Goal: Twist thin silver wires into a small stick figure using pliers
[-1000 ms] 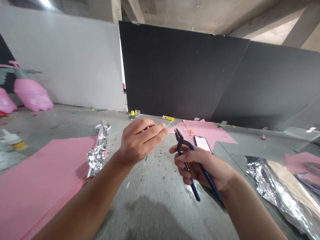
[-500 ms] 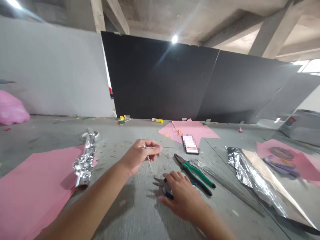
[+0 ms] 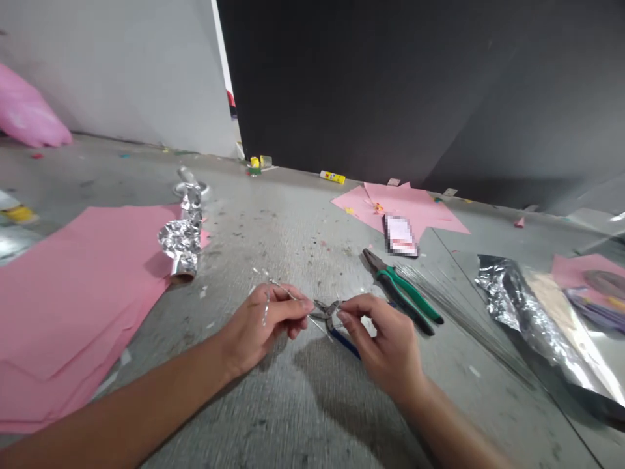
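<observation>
While a thin wire (image 3: 288,291) is pinched between the closed fingers of the left hand (image 3: 261,329), blue-handled pliers (image 3: 344,342) are gripped by the right hand (image 3: 385,342), their jaws held at the wire. Green-handled pliers (image 3: 403,293) are laid just beyond, beside a bundle of steel wires (image 3: 459,319); pink paper (image 3: 83,293) and crumpled foil (image 3: 183,238) lie leftward on the concrete floor (image 3: 273,228).

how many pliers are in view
2. Green-handled pliers lie on the concrete floor beside a bundle of thin wires; blue-handled pliers are in the right hand, near the wire in the left hand. More could be hidden.
</observation>
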`<state>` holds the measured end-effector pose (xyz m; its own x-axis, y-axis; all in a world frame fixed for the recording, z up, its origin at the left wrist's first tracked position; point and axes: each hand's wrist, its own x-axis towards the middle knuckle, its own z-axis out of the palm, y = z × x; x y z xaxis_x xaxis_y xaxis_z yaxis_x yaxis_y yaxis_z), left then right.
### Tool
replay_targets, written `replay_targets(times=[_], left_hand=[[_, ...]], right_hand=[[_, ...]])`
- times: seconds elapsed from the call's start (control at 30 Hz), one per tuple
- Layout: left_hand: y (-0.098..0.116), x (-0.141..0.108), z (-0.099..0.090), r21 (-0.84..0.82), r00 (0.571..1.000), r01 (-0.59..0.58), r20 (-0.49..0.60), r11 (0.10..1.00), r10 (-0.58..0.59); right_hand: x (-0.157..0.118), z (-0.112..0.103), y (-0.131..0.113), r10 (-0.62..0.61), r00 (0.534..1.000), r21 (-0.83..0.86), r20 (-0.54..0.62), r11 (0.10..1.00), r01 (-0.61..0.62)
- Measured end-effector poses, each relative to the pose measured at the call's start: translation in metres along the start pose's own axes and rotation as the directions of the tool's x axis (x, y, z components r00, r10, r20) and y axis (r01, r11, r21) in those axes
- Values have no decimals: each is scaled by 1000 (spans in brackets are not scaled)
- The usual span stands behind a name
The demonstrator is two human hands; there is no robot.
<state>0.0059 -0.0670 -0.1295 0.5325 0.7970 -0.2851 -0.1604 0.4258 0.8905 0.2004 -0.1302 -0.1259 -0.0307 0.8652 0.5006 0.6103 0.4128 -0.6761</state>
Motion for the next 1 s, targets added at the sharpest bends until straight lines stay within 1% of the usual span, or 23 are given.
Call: replay_targets(times=[0.1,0.2,0.27,0.3,0.33,0.37,0.43,0.47,0.53,0.6,0.63,0.67,0.73,0.77,0.83,0.9,1.0], left_hand=[[-6,-5,0,35,999,-41,33,999,40],[-9,-10,0,139,995,-97,27,985,94],[-9,-14,0,301,979,-197,13,933,202],[-9,-15,0,397,958,-270,22,877,286],[-9,-15,0,483,924,-354,50,801,378],[-9,-16,0,545,877,-441,93,713,472],[-10,-15,0,595,766,-583,178,553,617],[-10,-15,1,600,716,-631,206,492,667],[-11,-14,1,607,633,-689,234,397,738],[-11,-13,0,622,575,-713,254,324,778],[-10,-13,0,632,555,-717,261,295,790],[-9,-13,-1,642,545,-715,261,279,797],[-8,-13,-2,654,550,-701,243,284,799],[-8,-13,-3,657,560,-693,231,297,796],[-8,-13,-3,654,574,-687,222,317,788],[-9,-13,-3,650,574,-693,233,313,785],[-8,-13,-3,656,569,-693,246,297,785]], right_hand=[[-3,2,-2,33,999,-25,5,999,-33],[-4,1,-2,128,991,38,49,991,-130],[-4,1,-2,232,970,113,71,964,-239],[-4,2,-3,284,955,152,86,943,-294],[-4,2,-3,325,940,189,105,921,-340],[-4,2,-4,349,929,216,122,904,-368],[-5,2,-5,351,926,235,139,897,-375],[-5,2,-5,333,934,229,133,906,-355],[-7,0,-6,281,954,204,104,933,-297],[-8,-2,-5,199,976,181,84,961,-212],[-8,-3,-4,148,986,169,81,973,-160],[-8,-4,-3,96,992,154,82,982,-108],[-6,-5,-2,14,997,114,73,993,-22],[-6,-5,-1,-2,998,87,59,996,-4],[-5,-3,-1,3,1000,38,17,999,-4],[-4,-2,-1,3,1000,7,-7,1000,-3],[-3,-4,0,-48,999,-30,21,998,49]])
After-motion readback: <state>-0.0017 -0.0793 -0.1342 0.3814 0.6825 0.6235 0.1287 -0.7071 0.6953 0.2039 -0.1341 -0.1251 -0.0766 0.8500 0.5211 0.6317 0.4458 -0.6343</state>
